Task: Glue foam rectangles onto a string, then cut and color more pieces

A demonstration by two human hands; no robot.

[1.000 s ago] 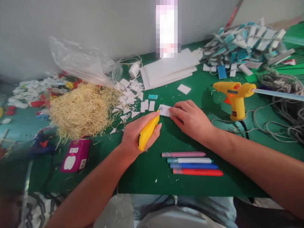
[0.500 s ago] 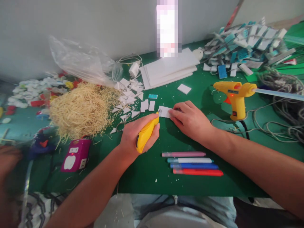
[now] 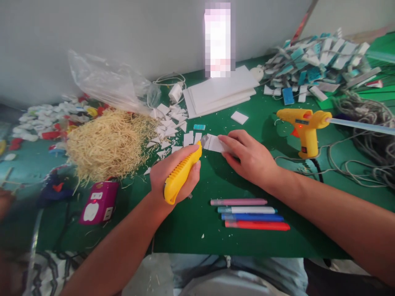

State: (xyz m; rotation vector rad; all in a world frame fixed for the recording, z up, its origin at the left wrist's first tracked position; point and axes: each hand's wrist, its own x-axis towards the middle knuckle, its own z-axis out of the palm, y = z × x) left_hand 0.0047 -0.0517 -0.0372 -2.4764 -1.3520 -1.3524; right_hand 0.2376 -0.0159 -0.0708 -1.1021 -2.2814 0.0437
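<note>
My left hand (image 3: pixel 175 172) is wrapped round a yellow utility knife (image 3: pixel 182 174), its blade pointing away from me at the left end of a small white foam board piece (image 3: pixel 216 144). A narrow strip (image 3: pixel 207 141) shows at that end, with a line between it and the larger part. From the right, the fingers of my right hand (image 3: pixel 249 154) hold the board piece down on the table, covering its right end. Just beyond the knife lie small white rectangles (image 3: pixel 188 139) and a blue-patterned tile (image 3: pixel 199 127).
Four-sided white sheets (image 3: pixel 222 92) are stacked at the back. A yellow glue gun (image 3: pixel 305 127) stands right, near tangled cord (image 3: pixel 367 139). Several markers (image 3: pixel 253 217) lie in front. Left are wood shavings (image 3: pixel 108 144), a purple power adapter (image 3: pixel 99 202) and another person's hand (image 3: pixel 5 201).
My left hand has drawn the knife slightly left and towards me. A strip now shows separately at the board's left end. My right hand still holds the piece.
</note>
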